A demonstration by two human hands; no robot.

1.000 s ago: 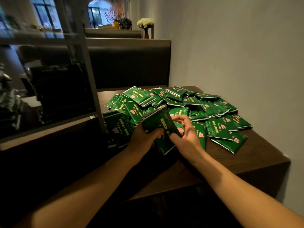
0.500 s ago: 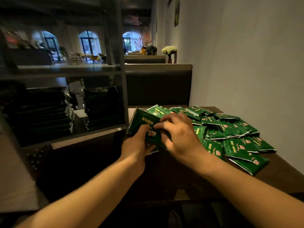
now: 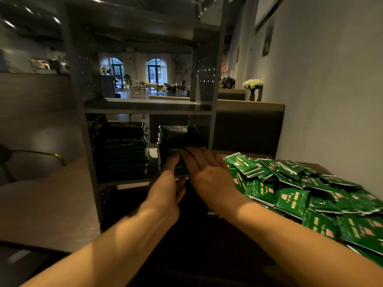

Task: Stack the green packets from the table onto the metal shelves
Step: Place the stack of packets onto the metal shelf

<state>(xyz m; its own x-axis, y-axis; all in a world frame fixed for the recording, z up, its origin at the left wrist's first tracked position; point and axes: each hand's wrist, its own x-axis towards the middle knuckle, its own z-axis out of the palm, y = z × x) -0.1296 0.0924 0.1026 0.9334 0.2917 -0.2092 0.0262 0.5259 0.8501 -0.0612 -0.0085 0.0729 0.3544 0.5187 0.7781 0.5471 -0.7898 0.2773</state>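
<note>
Both hands reach into the lower bay of the metal shelves [image 3: 149,109], at the right-hand stack of green packets [image 3: 178,135]. The left hand [image 3: 167,183] has its fingers against the front of that stack, low down; whether its grip closes on a packet or only presses it I cannot tell, as the fingertips are lost in the dark. The right hand [image 3: 205,170] lies flat with straight fingers spread over packets at the front of the stack — its grip is wide open and holds nothing.

A second, taller stack of packets [image 3: 121,150] stands just beside it to the left on the same shelf. The shelf above them is bare metal.

To the right, the table [image 3: 317,165] carries a loose heap of green packets [image 3: 290,189], overlapping at all angles, their pink and yellow print facing up. The heap runs close to the right forearm.

Beyond, a ledge bears a vase of white flowers [image 3: 253,84] — near the grey wall [image 3: 331,90].
</note>
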